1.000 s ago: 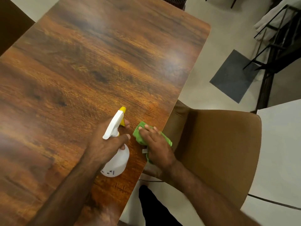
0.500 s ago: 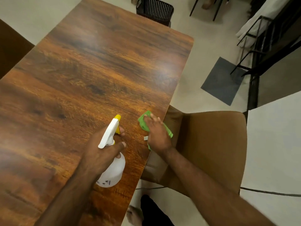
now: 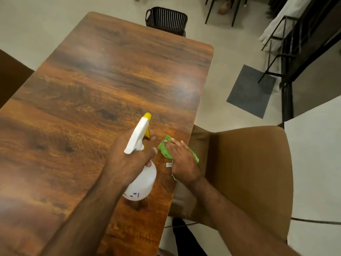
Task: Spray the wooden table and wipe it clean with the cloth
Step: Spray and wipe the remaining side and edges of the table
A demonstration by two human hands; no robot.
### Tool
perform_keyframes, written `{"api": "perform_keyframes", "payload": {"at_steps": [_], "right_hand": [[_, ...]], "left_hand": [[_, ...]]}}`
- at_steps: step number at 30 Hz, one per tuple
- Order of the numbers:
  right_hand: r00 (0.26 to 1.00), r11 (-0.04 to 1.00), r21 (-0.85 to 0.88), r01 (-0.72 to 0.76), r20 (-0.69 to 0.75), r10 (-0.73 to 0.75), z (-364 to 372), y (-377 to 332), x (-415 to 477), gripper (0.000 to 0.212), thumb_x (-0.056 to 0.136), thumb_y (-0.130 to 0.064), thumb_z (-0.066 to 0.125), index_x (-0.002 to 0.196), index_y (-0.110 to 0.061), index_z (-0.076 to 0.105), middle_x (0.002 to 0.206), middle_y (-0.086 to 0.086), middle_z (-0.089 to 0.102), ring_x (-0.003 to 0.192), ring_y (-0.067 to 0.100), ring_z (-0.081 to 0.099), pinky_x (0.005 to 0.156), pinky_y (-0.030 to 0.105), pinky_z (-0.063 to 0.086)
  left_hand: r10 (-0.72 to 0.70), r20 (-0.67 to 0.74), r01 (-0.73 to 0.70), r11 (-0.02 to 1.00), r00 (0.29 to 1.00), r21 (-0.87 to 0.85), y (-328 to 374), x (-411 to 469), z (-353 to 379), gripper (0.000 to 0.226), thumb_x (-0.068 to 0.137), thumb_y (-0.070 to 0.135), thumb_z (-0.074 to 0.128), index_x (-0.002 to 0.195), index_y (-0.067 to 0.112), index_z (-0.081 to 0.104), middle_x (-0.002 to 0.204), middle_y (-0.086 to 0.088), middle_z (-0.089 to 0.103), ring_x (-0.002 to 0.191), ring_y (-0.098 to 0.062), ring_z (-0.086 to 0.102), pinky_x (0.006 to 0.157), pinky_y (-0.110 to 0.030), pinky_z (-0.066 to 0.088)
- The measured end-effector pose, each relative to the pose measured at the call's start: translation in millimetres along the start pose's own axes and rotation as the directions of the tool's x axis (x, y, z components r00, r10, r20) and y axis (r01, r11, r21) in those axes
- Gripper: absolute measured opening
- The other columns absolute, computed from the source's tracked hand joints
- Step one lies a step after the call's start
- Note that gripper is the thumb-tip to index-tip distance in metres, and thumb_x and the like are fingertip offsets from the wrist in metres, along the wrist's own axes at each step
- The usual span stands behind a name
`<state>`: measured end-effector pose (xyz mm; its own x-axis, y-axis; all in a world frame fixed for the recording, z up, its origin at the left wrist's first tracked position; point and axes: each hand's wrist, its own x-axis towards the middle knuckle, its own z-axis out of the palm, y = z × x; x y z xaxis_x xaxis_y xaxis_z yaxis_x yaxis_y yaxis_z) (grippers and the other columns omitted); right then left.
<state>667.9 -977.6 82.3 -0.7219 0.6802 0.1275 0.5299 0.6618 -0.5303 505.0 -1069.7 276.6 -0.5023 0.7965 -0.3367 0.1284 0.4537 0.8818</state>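
The wooden table (image 3: 96, 89) fills the left and middle of the head view. My left hand (image 3: 129, 156) grips a white spray bottle (image 3: 143, 180) with a yellow nozzle and trigger, held just above the table near its right edge, nozzle pointing away from me. Just to its right, my right hand (image 3: 181, 159) presses flat on a green cloth (image 3: 163, 147) lying on the table at the right edge. Most of the cloth is hidden under that hand.
A tan upholstered chair (image 3: 245, 172) stands tight against the table's right edge. A black slatted basket (image 3: 166, 20) sits on the floor beyond the far end. A grey floor mat (image 3: 251, 91) and a black metal rack (image 3: 287, 52) lie to the right.
The view has tilted up, showing the table's far end and the basket. My right hand with the cloth slid a little forward along the right edge. The bottle stays gripped in my left hand.
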Motion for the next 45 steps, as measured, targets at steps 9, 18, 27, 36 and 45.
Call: {"api": "perform_keyframes", "payload": {"at_steps": [9,18,27,36,45], "right_hand": [[0.995,0.998,-0.009,-0.054,-0.089,0.053,-20,48,67,0.069,0.081,0.009,0.060,0.146,-0.010,0.049,0.148,0.010,0.052,0.144,0.023,0.038,0.124,0.038,0.020],[0.992,0.994,-0.013,-0.106,-0.063,0.105,-37,85,115,0.069,0.085,0.003,0.063,0.150,-0.014,0.044,0.153,0.008,0.046,0.146,0.023,0.035,0.125,0.038,0.018],[0.990,0.990,0.025,-0.142,0.025,0.142,-48,88,127,0.082,0.083,0.000,0.066,0.155,-0.019,0.034,0.160,0.005,0.036,0.151,0.021,0.024,0.126,0.041,0.012],[0.999,0.999,0.018,-0.040,-0.019,0.040,-53,123,155,0.077,0.081,0.004,0.063,0.152,-0.013,0.040,0.155,0.007,0.044,0.148,0.021,0.030,0.125,0.038,0.014],[0.991,0.993,-0.005,-0.114,-0.075,0.114,-73,170,219,0.076,0.077,0.004,0.059,0.150,-0.010,0.043,0.152,0.010,0.047,0.147,0.023,0.033,0.125,0.040,0.016]], "left_hand": [[-0.016,0.044,0.015,1.000,0.999,0.026,17,50,11,0.021,0.082,0.006,0.079,0.095,0.021,0.072,0.082,-0.001,0.074,0.055,-0.015,0.068,0.060,-0.017,0.051],[-0.055,0.077,0.047,0.994,0.996,0.095,26,97,37,0.028,0.083,0.016,0.079,0.107,0.028,0.069,0.076,-0.004,0.070,0.062,-0.011,0.068,0.062,-0.019,0.047],[-0.113,0.062,0.105,0.987,0.992,0.125,33,137,57,0.045,0.080,0.027,0.082,0.122,0.027,0.065,0.079,-0.002,0.074,0.066,-0.012,0.070,0.067,-0.025,0.045],[-0.095,0.103,0.084,0.991,0.990,0.108,44,170,71,0.030,0.083,0.014,0.080,0.106,0.028,0.068,0.079,-0.001,0.073,0.062,-0.011,0.070,0.060,-0.017,0.045],[-0.053,0.138,0.044,0.997,0.989,0.066,60,208,87,0.029,0.077,0.026,0.078,0.105,0.028,0.070,0.087,0.000,0.073,0.062,-0.019,0.071,0.066,-0.025,0.047]]}}
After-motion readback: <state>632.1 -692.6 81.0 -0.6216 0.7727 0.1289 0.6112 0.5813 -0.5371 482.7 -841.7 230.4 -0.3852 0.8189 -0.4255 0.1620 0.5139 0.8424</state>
